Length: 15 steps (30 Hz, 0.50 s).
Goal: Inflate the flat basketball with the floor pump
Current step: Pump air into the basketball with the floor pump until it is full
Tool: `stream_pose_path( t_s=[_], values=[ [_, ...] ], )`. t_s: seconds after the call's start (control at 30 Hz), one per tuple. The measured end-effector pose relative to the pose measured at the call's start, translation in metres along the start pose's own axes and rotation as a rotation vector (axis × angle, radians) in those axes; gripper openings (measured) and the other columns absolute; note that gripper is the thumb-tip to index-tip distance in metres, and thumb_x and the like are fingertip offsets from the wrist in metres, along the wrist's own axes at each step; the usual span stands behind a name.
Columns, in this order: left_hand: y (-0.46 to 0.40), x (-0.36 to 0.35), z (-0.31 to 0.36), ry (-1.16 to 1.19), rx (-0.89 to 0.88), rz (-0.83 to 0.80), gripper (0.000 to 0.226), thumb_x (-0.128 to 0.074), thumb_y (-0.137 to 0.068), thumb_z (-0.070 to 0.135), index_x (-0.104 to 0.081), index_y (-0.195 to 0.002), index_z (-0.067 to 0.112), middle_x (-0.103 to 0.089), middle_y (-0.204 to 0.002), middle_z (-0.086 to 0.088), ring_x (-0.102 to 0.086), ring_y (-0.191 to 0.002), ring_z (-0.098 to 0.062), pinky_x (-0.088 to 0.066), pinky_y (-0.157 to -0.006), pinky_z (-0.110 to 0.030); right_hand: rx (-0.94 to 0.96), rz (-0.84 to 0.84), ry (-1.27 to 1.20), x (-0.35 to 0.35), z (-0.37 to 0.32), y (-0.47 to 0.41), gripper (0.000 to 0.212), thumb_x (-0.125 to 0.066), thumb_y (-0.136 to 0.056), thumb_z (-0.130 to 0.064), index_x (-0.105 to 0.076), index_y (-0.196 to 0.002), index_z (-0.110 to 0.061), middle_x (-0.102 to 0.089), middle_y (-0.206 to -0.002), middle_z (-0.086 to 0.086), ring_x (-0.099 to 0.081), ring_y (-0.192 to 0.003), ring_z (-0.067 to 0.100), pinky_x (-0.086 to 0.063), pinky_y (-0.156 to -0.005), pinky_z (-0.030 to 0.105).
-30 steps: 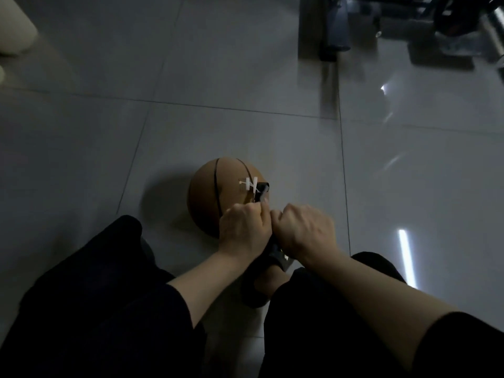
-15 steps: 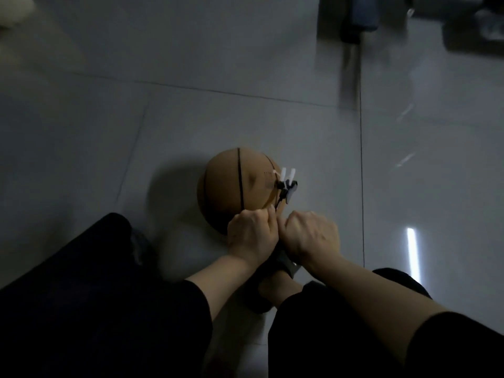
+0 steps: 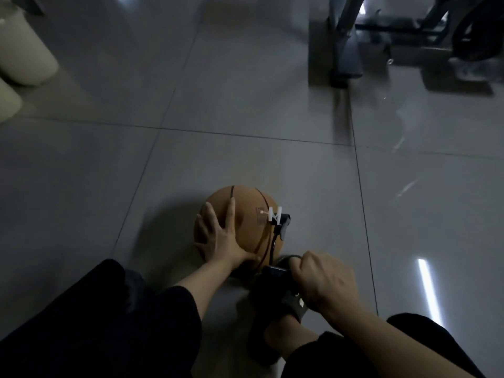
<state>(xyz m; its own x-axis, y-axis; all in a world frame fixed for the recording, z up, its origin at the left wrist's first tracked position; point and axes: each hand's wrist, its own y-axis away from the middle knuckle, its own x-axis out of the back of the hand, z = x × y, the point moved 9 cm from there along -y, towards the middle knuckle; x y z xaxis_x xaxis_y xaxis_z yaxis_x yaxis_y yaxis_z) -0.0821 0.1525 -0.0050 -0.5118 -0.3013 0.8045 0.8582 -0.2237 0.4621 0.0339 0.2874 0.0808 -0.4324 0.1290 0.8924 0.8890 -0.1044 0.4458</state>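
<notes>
An orange basketball [image 3: 246,214] lies on the grey tiled floor in front of my knees. My left hand [image 3: 221,236] presses on its left side with fingers spread. A black pump head with white fittings [image 3: 278,218] sits against the ball's right side, and a thin black hose [image 3: 272,242] runs down from it. My right hand [image 3: 319,279] grips the black pump handle [image 3: 275,275] just below the ball. The pump body is hidden under my hand and foot.
My foot in a dark sandal [image 3: 272,323] is on the floor under the right hand. Dark trouser legs fill the bottom of the view. A metal frame with a wheel [image 3: 409,45] stands at the back right. Pale round containers [image 3: 24,58] stand at the far left.
My left hand let go of the pump handle and moved up onto the left side of the ball, fingers spread. My right hand stays on the handle. The view tilted up.
</notes>
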Motion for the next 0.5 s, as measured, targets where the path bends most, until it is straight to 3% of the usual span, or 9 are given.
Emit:
stream_pose_path(
  t_s=[0.13,0.23,0.33,0.5],
  values=[
    [0.002,-0.007,0.014,-0.110,-0.074,0.138,0.134,-0.079,-0.042,0.064,0.014,-0.138,0.053,0.015,-0.153,-0.004,0.007,-0.139,-0.036,-0.027,-0.101,-0.062,-0.057,0.014,-0.097,-0.001,-0.001,-0.020,0.036,-0.025,-0.092,-0.036,-0.038,-0.067,-0.014,-0.034,-0.062,0.000,-0.036,-0.053,0.021,-0.019,-0.046,0.028],
    [-0.003,-0.009,0.019,-0.119,-0.092,0.116,0.132,-0.080,-0.044,0.062,0.013,-0.139,0.053,0.018,-0.153,-0.004,0.012,-0.139,-0.035,-0.026,-0.100,-0.066,-0.143,0.039,-0.219,0.004,0.002,-0.023,0.042,-0.030,-0.094,-0.035,-0.036,-0.057,-0.016,-0.039,-0.059,0.000,-0.037,-0.050,0.019,-0.025,-0.047,0.029],
    [0.000,-0.008,0.023,-0.133,-0.081,0.093,0.131,-0.079,-0.047,0.061,0.013,-0.139,0.052,0.020,-0.153,-0.005,0.015,-0.139,-0.035,-0.025,-0.100,-0.067,-0.183,0.068,-0.255,0.007,0.006,-0.020,0.043,-0.031,-0.094,-0.036,-0.038,-0.056,-0.016,-0.040,-0.057,0.001,-0.036,-0.048,0.017,-0.022,-0.046,0.029],
    [0.010,-0.002,0.026,-0.143,-0.110,-0.027,0.120,-0.078,-0.061,0.053,0.010,-0.142,0.047,0.024,-0.153,-0.006,0.019,-0.140,-0.034,-0.014,-0.105,-0.065,-0.130,0.023,-0.232,0.000,-0.007,-0.016,0.041,-0.027,-0.093,-0.037,-0.036,-0.058,-0.018,-0.041,-0.060,0.000,-0.035,-0.050,0.016,-0.020,-0.047,0.029]
  ],
)
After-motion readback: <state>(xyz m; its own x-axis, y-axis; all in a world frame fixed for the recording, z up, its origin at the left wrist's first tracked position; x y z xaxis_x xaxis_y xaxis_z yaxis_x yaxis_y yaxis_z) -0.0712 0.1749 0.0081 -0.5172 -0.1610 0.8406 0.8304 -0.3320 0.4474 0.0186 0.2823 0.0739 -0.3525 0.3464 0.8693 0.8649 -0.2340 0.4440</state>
